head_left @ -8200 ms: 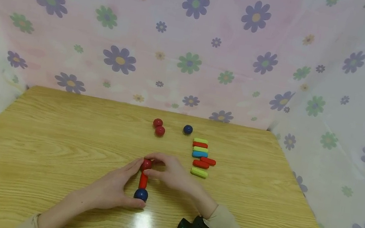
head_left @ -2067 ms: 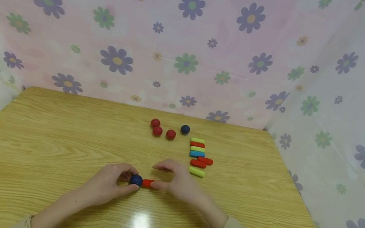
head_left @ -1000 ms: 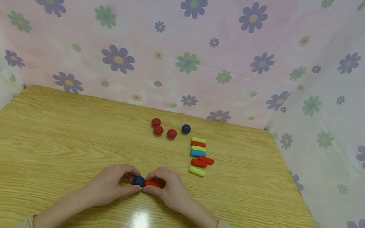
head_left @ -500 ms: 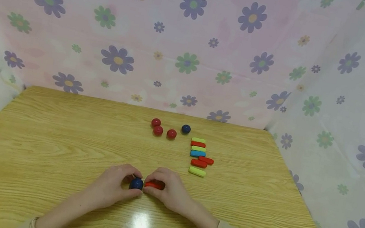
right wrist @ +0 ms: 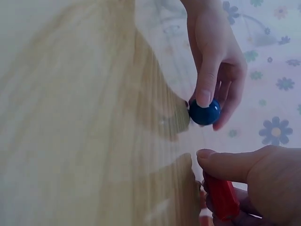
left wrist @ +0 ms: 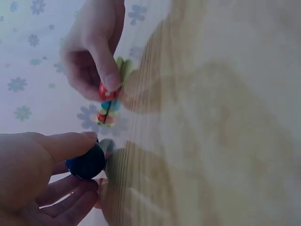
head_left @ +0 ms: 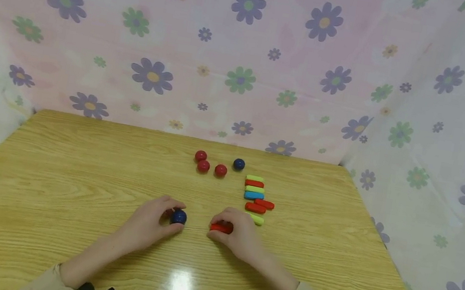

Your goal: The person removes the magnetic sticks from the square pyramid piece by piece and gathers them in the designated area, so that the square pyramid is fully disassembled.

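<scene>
My left hand (head_left: 148, 223) holds a dark blue ball (head_left: 178, 217) between thumb and fingers, low over the wooden table. In the left wrist view the thumb lies along the upper side of the blue ball (left wrist: 86, 162). To the right, my right hand (head_left: 243, 237) pinches a short red stick (head_left: 219, 227), its far part covered by the hand. The right wrist view shows the red stick (right wrist: 221, 195) with flat faces, under the thumb. A gap of bare wood separates ball and stick.
Three red balls (head_left: 203, 166) and another dark blue ball (head_left: 239, 164) lie farther back. Right of them several short sticks, yellow, red and a blue one (head_left: 254, 196), lie in a loose row. The right hand partly covers the nearest yellow stick (head_left: 256, 219). A flowered cloth (head_left: 200, 59) hangs behind.
Earlier the red stick joined the blue ball to a red ball; that red ball then moved to the back group. Now stick and ball are apart, the right hand shifted rightward with the stick.
</scene>
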### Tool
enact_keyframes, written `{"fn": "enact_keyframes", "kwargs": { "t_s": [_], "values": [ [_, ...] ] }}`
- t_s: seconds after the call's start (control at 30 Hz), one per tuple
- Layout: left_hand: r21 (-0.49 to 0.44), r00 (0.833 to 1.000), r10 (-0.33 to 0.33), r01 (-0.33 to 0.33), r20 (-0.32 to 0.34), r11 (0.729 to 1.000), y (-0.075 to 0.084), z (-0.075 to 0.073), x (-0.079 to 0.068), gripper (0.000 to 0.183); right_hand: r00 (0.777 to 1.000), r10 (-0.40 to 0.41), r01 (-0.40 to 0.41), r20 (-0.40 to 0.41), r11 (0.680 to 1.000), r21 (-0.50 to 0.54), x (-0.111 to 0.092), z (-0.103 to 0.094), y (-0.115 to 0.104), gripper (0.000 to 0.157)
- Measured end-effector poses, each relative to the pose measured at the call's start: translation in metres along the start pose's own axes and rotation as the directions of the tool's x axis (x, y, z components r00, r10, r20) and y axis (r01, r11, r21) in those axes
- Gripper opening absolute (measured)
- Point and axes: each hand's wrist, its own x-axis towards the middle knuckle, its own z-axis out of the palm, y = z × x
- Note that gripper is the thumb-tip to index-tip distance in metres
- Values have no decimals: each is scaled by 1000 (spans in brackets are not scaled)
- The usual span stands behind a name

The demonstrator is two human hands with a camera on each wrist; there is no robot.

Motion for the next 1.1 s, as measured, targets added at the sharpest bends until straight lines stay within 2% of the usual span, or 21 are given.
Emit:
{"fn": "enact_keyframes", "kwargs": {
  "t_s": [0.37,0.63,0.83,1.1],
  "values": [
    [5,998,-20,20,-66,1000,-13,-3,35,39,998,35,-41,-55,993,-110,-12,-21,16,16],
    [-12,993,-45,44,-108,999,-21,-2,56,42,996,-1,-11,-87,989,-146,-12,-22,19,17],
    [-38,992,-69,66,-104,997,-20,-2,63,45,997,-2,-12,-82,987,-162,-12,-23,19,18],
    [-66,991,-91,85,-99,994,-21,-1,64,48,997,-1,-11,-73,986,-164,-12,-25,17,20]
  ]
}}
